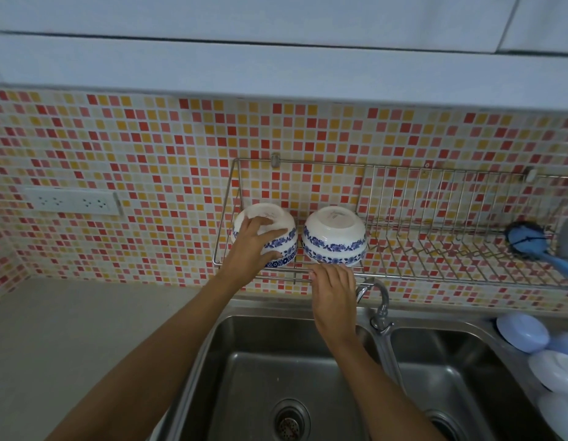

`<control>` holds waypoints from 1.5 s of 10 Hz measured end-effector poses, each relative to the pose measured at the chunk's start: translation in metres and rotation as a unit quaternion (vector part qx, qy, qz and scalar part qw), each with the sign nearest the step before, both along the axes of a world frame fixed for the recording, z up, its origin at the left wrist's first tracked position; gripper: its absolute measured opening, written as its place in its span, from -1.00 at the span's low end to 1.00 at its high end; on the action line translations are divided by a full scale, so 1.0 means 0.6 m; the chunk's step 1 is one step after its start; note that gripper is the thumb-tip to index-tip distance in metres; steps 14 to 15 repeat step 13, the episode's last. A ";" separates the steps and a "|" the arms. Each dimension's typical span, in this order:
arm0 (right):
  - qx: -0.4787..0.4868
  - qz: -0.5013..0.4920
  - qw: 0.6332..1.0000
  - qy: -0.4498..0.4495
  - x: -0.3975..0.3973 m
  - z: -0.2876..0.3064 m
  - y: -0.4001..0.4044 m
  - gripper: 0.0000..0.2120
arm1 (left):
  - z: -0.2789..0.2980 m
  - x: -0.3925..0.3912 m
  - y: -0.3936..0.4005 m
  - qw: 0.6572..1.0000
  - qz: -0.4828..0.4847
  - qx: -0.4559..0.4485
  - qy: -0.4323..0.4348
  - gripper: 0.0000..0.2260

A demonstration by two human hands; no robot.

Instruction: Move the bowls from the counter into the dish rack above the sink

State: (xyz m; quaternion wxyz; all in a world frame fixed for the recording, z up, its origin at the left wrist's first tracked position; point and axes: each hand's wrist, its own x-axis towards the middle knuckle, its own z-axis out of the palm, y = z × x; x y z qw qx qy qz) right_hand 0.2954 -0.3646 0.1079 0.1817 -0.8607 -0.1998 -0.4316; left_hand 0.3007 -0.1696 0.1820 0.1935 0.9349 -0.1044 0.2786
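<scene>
Two white bowls with blue flower bands sit upside down at the left end of the wire dish rack [435,272] on the tiled wall. My left hand [255,241] grips the left bowl [276,218], fingers over its base and thumb under its rim. The right bowl [335,233] rests on the rack by itself. My right hand [335,291] hovers just below that bowl at the rack's front bar, fingers spread and holding nothing.
A double steel sink [289,377] lies below the rack, with a tap [383,305] between the basins. A blue brush [530,245] lies at the rack's right end. White and blue lids [524,332] sit at the sink's right. A grey counter [69,329] is at the left.
</scene>
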 end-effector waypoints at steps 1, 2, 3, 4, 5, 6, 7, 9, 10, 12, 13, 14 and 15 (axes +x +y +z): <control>0.001 -0.001 1.000 0.006 -0.001 0.001 0.000 -0.72 | 0.001 0.001 -0.001 1.000 0.002 -0.005 0.017 -0.53; -0.005 -0.001 1.000 0.021 -0.004 0.004 0.000 -0.73 | -0.001 0.002 0.002 0.999 0.003 -0.034 0.039 -0.47; 0.009 -0.001 0.998 0.065 -0.010 0.012 0.003 -0.72 | -0.004 -0.005 0.001 0.998 0.018 -0.059 0.031 -0.45; 0.016 -0.035 0.991 0.126 -0.016 0.029 0.013 -0.51 | -0.018 -0.019 -0.004 0.996 0.068 -0.053 -0.011 -0.48; 0.000 -0.070 0.983 0.168 -0.019 0.054 0.020 -0.27 | -0.038 -0.034 -0.006 0.994 0.106 -0.025 -0.028 -0.50; -0.022 -0.077 0.976 0.203 -0.018 0.065 0.019 -0.14 | -0.044 -0.036 0.001 0.994 0.106 0.016 -0.019 -0.48; -0.056 -0.075 0.967 0.238 -0.014 0.074 0.016 -0.13 | -0.045 -0.037 0.004 0.993 0.112 0.040 0.018 -0.44; -0.087 -0.065 0.966 0.234 -0.032 0.055 0.012 -0.31 | -0.075 -0.072 0.004 0.985 0.139 0.088 0.057 -0.41; -0.082 -0.036 0.971 0.221 -0.052 0.031 0.001 -0.34 | -0.094 -0.099 0.010 0.982 0.138 0.107 0.072 -0.44; -0.086 -0.019 0.956 0.279 -0.089 0.036 -0.012 -0.27 | -0.081 -0.137 0.010 0.979 0.126 0.099 0.127 -0.45; -0.091 -0.008 0.944 0.318 -0.097 0.063 -0.013 -0.29 | -0.071 -0.147 0.012 0.978 0.102 0.087 0.158 -0.44; -0.091 -0.008 0.944 0.318 -0.097 0.063 -0.013 -0.29 | -0.071 -0.147 0.012 0.978 0.102 0.087 0.158 -0.44; -0.091 -0.008 0.944 0.318 -0.097 0.063 -0.013 -0.29 | -0.071 -0.147 0.012 0.978 0.102 0.087 0.158 -0.44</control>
